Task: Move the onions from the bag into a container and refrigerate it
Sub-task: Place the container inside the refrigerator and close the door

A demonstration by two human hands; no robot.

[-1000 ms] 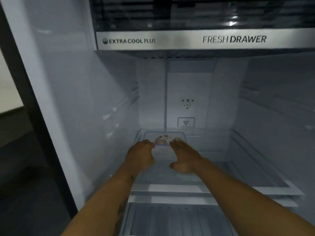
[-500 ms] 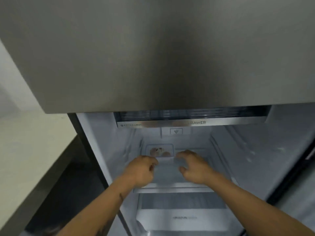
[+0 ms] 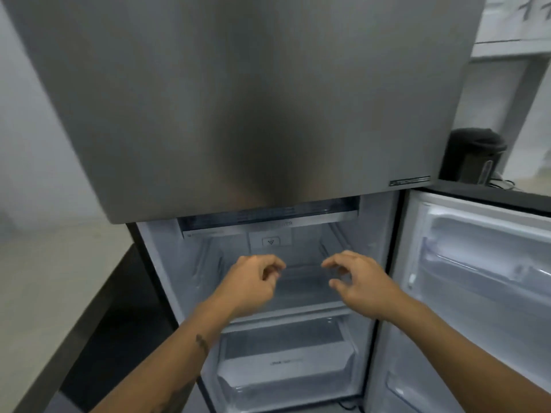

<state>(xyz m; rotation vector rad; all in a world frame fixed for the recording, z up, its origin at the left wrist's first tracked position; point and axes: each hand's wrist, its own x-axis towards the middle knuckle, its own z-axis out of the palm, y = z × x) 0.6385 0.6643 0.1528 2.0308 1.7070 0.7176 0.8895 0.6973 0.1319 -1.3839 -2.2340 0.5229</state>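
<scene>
Both hands, left (image 3: 250, 281) and right (image 3: 360, 281), were held loosely curled and empty before the shelf (image 3: 298, 311). The container was not made out between them. The door (image 3: 477, 293), right of the right hand, should be swung shut without slamming.

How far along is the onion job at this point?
Done, apparently: the left hand and right hand are both empty, so the container is no longer carried, though I cannot make it out on the fridge shelf. In hand: nothing; the hands hover before the shelf. Left: shutting the open fridge door.
</scene>
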